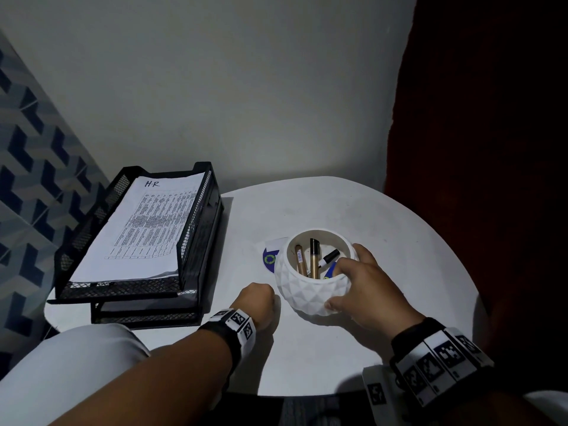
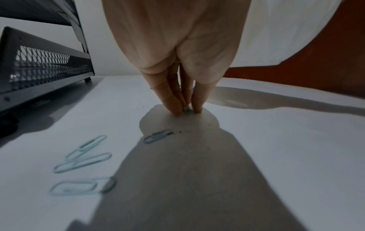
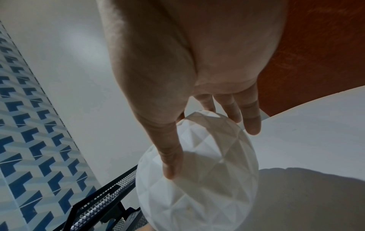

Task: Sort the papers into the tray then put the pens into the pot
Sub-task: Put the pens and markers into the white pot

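A black mesh two-tier tray (image 1: 201,210) stands at the table's left with printed papers (image 1: 147,229) stacked in its top tier. The white faceted pot (image 1: 307,292) sits mid-table and holds several pens (image 1: 313,256). My right hand (image 1: 338,284) grips the pot, with the thumb on its near side and the fingers over the rim. In the right wrist view the thumb lies down the pot (image 3: 197,195). My left hand (image 1: 256,298) is just left of the pot, fingertips down on the table. In the left wrist view my left hand (image 2: 185,109) pinches a small paper clip (image 2: 186,108).
Several loose paper clips (image 2: 87,145) lie on the white round table (image 1: 338,204) near the tray's (image 2: 49,65) front. A round blue and green sticker (image 1: 270,256) shows behind the pot. A dark red cloth (image 1: 476,149) hangs at the right. My knee (image 1: 76,364) is at the bottom left.
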